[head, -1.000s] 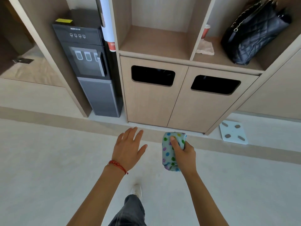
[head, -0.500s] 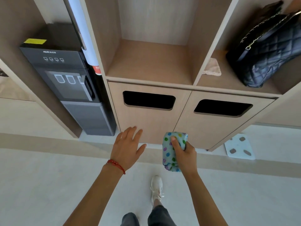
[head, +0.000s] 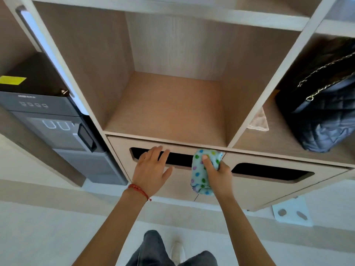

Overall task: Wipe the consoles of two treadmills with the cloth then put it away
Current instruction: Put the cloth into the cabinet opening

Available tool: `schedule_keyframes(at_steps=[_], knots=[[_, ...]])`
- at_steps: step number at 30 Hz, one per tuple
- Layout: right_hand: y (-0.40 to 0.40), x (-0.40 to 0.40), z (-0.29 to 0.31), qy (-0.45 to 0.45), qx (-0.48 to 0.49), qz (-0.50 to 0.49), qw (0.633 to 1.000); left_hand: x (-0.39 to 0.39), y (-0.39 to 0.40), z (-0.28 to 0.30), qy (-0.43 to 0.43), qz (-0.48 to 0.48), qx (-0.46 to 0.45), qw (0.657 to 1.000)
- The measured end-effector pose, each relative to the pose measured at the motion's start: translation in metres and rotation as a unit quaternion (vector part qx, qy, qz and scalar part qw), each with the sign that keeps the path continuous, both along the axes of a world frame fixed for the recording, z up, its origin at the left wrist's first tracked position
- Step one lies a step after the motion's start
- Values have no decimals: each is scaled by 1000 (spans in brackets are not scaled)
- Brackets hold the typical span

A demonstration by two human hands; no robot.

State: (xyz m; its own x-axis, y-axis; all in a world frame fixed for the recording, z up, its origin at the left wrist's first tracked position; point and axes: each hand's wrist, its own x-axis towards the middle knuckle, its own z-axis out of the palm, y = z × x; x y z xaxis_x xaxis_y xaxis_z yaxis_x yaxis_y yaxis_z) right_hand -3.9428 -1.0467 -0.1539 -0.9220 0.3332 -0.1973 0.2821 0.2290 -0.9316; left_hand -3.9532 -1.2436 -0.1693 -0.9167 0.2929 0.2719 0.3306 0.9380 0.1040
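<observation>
R hand (head: pixel 218 174): clamped on rolled polka-dot cloth (head: pixel 203 169) | L hand (head: pixel 151 169): fingers spread, empty, before left bin slot (head: pixel 178 158) | cubby shelf (head: pixel 169 106) above: bare

Single head view, close above open shelf cubby (head: pixel 169 104), facing forward-down; floor at frame bottom.

cloth (head: pixel 204 170): in right grip (head: pixel 218 174), in front of cabinet door (head: pixel 172 181)
left grip (head: pixel 151 169): just left of cloth, fingers over door slot (head: pixel 178 158)
shelf (head: pixel 169 108): above & behind both grips
bag (head: pixel 322 104): up-right of right grip, next compartment
dispenser (head: pixel 53 120): far left of left grip
scale (head: pixel 292 214): on floor, lower right
</observation>
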Motion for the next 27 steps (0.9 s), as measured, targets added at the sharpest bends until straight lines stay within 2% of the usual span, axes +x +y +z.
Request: schedule_keyframes(at_steps=[9,18,24,27], knots=[[-11,-91,-1,10,20,1,1000,-95,-8,-4,-28,-37,10,999],[-23,-170,-12,-42,78,-15,996,-161,-19,-17,-54,-50,6,997],[-22,-193,-24,-67,152,-17,986,-181,-19,-29,-75,-55,5,996],[-23,-197,-25,-83,239,-28,967,-186,-19,-34,-77,-52,-2,996]])
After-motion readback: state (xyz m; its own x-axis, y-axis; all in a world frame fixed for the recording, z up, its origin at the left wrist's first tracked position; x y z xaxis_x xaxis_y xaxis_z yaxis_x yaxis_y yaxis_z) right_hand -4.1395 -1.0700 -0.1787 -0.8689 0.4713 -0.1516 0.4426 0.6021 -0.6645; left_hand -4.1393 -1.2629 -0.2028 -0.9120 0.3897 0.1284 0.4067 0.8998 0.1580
